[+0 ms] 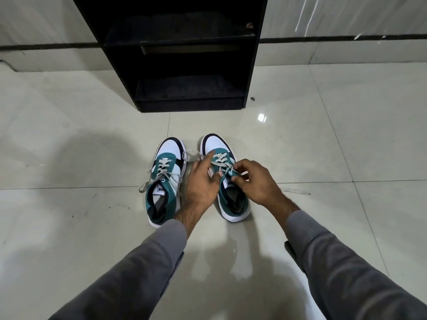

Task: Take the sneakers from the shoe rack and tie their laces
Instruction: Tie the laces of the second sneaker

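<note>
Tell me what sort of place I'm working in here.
Probably a home entryway or hallway. A black shoe rack stands against a pale wall, the floor is glossy light tile, and a pair of sneakers sits on it in front of the rack.

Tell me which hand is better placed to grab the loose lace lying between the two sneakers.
Left. The left hand already reaches toward the loose lace between the sneakers, its fingertips close by. The right hand sits farther off, pinching laces on the right sneaker.
</note>
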